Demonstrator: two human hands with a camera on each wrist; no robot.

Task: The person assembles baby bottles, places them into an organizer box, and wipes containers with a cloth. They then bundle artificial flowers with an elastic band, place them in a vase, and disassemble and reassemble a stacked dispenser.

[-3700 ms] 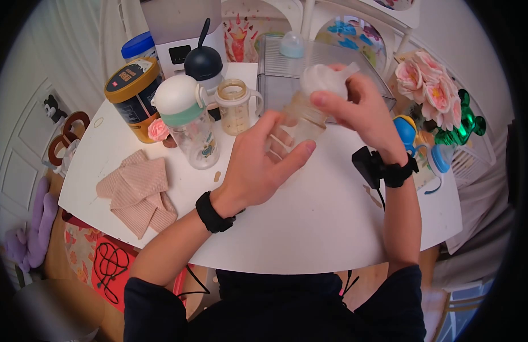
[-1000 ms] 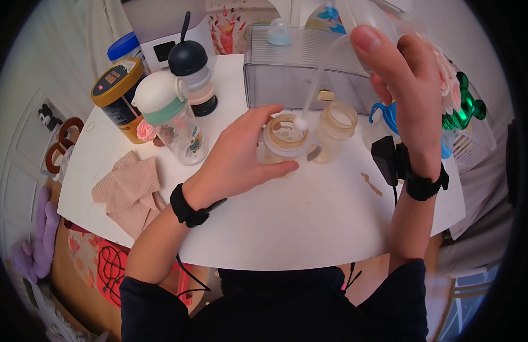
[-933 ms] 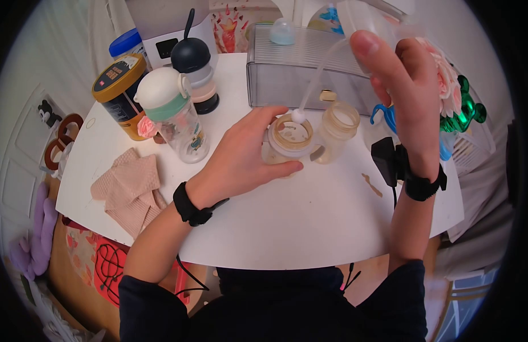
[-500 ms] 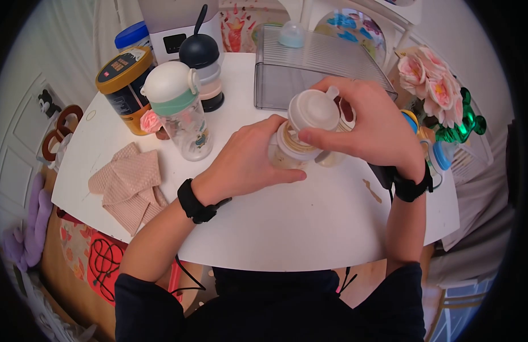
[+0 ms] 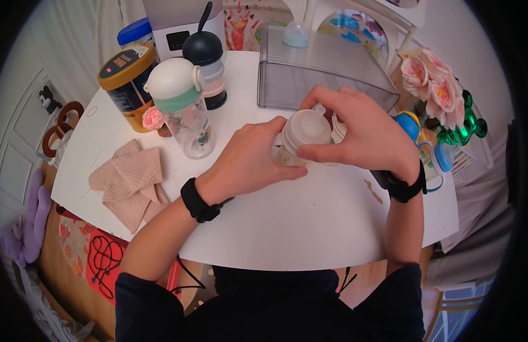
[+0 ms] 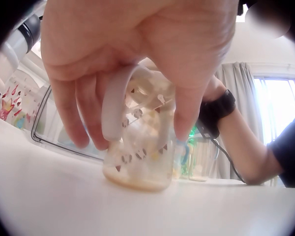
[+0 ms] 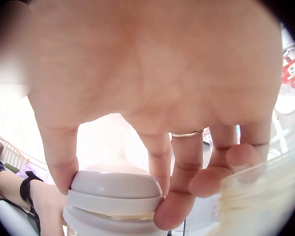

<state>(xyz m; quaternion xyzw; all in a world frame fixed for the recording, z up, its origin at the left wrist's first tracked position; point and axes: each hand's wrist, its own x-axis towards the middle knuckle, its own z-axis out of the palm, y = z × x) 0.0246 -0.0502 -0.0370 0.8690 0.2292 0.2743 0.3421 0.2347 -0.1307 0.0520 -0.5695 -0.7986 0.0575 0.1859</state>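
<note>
A clear sippy bottle point(image 6: 137, 164) with a white handle and small printed faces stands on the table. My left hand point(image 5: 247, 154) holds it round the side, thumb and fingers on opposite sides. On its mouth sits a whitish lid point(image 5: 309, 126) with a small spout tab, which my right hand point(image 5: 366, 128) grips between thumb and fingers. The right wrist view shows this lid point(image 7: 115, 186) almost level on the white collar. The straw under it is hidden inside the bottle. A second, lidless bottle point(image 7: 265, 196) stands close beside the right fingers, mostly hidden in the head view.
Left on the white table point(image 5: 264, 228) are a green-collared bottle point(image 5: 189, 128), a gold-lidded tub point(image 5: 127, 85), a dark-topped stacked container point(image 5: 209, 68) and a pink cloth point(image 5: 132, 182). A grey transparent box point(image 5: 321, 68) stands behind; pink flowers point(image 5: 438, 85) are at right.
The lid and straw, earlier over the other bottle, rose high and came down onto the handled bottle. My left hand moved from the other bottle to the handled one.
</note>
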